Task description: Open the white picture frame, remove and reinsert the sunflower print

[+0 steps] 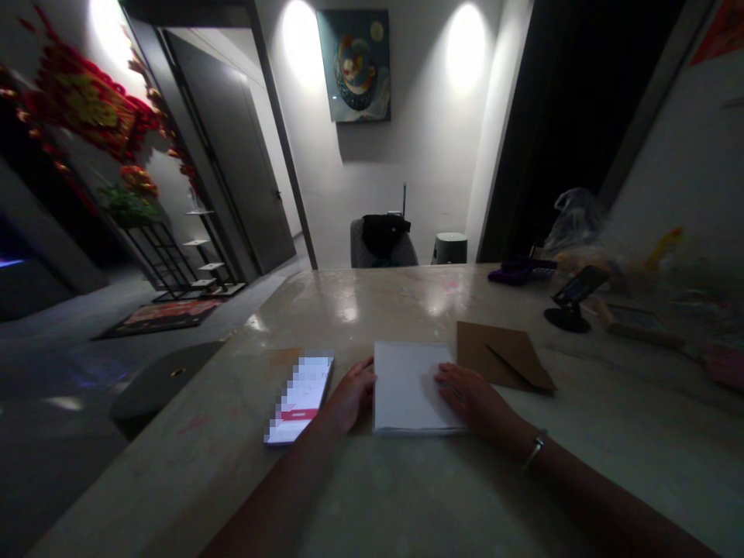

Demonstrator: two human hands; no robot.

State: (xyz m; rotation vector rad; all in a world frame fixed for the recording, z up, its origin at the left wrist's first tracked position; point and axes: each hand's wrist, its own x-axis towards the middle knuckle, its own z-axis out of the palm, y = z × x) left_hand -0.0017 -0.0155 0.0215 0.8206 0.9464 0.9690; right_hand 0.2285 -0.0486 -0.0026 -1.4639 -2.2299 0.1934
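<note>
Your two forearms reach in from the near side of one pale, glossy table, with a single bracelet on the right wrist. Between your hands lies one flat stack of white sheets, square to you. Your left hand is partly curled and touches the stack's left edge; you cannot tell from here whether it grips. Your right hand is open, palm down, its fingers lightly spread on top of the stack near its right edge.

Just left of your left hand you have one phone, lit, its screen mostly pixelated around a red bar. One brown envelope lies just beyond your right hand with its pointed flap uppermost; you cannot see what, if anything, it contains. Farther right stand one black tabletop holder and one shallow frame, with one purple bundle behind. One clear plastic bag sits near the far right, its contents too blurred to name. You can count two stools, one at the left and one beyond the table, beside one chair bearing something black.
</note>
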